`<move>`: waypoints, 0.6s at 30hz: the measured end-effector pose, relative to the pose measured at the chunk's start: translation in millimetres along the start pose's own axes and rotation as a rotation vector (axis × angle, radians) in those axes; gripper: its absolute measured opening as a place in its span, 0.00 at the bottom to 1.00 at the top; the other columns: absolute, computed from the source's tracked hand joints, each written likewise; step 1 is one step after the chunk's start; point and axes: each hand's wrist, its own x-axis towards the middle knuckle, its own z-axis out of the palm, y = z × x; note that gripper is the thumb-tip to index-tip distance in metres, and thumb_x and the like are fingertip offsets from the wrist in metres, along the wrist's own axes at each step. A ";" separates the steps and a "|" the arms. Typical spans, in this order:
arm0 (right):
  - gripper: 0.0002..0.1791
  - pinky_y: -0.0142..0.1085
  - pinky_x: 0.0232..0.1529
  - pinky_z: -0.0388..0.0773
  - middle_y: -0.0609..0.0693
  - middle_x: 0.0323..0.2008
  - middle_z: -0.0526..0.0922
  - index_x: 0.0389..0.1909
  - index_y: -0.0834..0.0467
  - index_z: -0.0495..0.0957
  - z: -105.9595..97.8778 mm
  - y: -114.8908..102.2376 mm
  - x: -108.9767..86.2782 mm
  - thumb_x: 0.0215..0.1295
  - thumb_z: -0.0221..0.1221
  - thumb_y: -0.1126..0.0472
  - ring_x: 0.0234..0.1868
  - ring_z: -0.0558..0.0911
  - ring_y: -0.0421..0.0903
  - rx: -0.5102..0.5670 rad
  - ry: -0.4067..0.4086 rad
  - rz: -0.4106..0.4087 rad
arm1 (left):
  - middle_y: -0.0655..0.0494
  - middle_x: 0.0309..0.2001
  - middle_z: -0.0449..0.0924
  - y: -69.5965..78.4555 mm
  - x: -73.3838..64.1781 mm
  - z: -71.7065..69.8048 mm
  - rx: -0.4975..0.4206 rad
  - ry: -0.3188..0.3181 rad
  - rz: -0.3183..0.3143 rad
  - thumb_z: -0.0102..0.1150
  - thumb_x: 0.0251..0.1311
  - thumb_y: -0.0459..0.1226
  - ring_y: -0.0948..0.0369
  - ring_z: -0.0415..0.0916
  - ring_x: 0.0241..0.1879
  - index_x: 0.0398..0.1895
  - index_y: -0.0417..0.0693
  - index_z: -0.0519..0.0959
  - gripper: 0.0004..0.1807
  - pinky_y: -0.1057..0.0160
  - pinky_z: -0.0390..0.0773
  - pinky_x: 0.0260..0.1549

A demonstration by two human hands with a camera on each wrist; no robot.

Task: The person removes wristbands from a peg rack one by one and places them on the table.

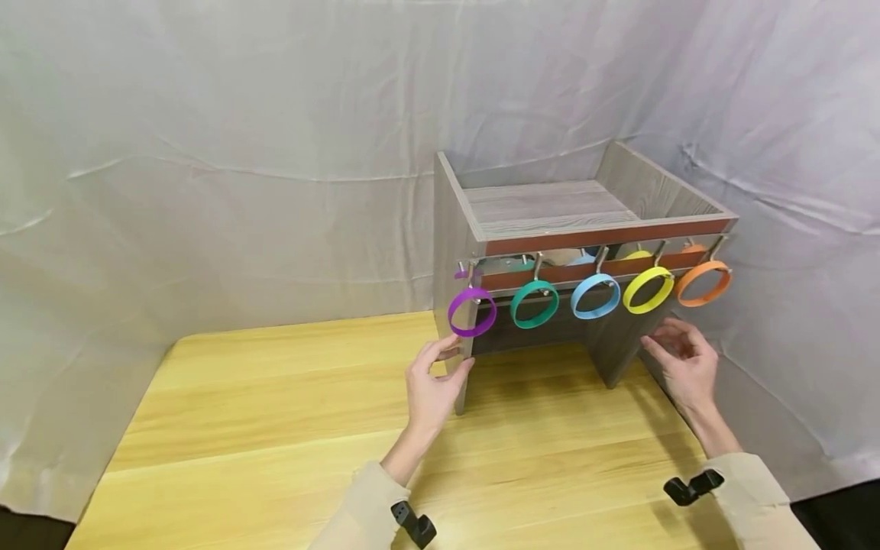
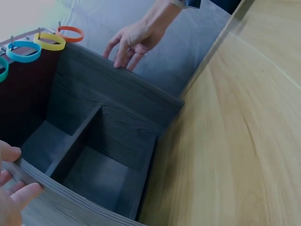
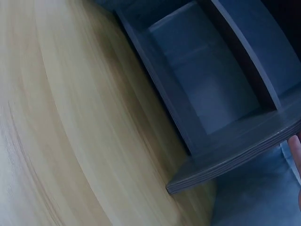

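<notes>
A grey wood-grain shelf unit (image 1: 577,221) stands on the table, with several coloured rings hung on hooks along its front. They run from a purple ring (image 1: 471,312) through green, blue and yellow to an orange ring (image 1: 704,284). My left hand (image 1: 435,382) holds the front edge of the left side panel (image 1: 450,244), thumb and fingers on either side. On the opposite side, my right hand (image 1: 684,363) holds the edge of the right side panel (image 2: 122,89), fingertips on its rim. Only a fingertip of that hand shows in the right wrist view.
The yellow wood-grain table (image 1: 275,412) extends left and in front of the unit. Grey sheeting (image 1: 241,153) hangs behind it and close along its right side. Below the hooks, an inner divider (image 2: 75,143) splits the lower space.
</notes>
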 end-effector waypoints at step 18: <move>0.22 0.19 0.39 0.87 0.40 0.35 0.88 0.52 0.78 0.78 -5.9 4.2 3.0 0.55 0.67 0.86 0.37 0.88 0.32 0.159 -0.072 0.005 | 0.42 0.49 0.89 6.0 -8.2 12.9 0.034 0.109 -0.037 0.73 0.54 0.21 0.44 0.88 0.47 0.52 0.42 0.87 0.21 0.68 0.92 0.36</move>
